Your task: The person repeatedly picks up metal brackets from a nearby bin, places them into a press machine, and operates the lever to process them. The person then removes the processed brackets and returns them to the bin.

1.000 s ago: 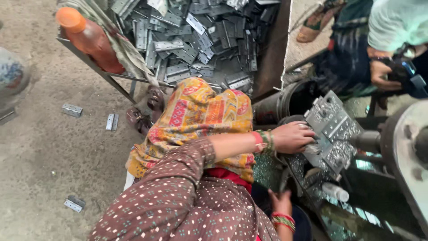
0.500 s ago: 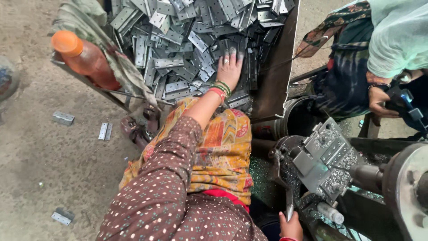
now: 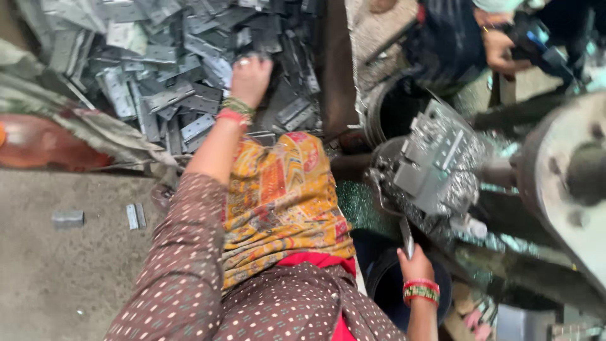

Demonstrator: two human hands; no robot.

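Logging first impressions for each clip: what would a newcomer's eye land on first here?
Probably the heap of grey metal hinge plates filling the upper left, with the left hand reaching into it. Next, the metal-covered machine fixture at right, beside a large round wheel, while the right hand grips a thin lever below it. The yellow patterned cloth on the lap glows at centre.
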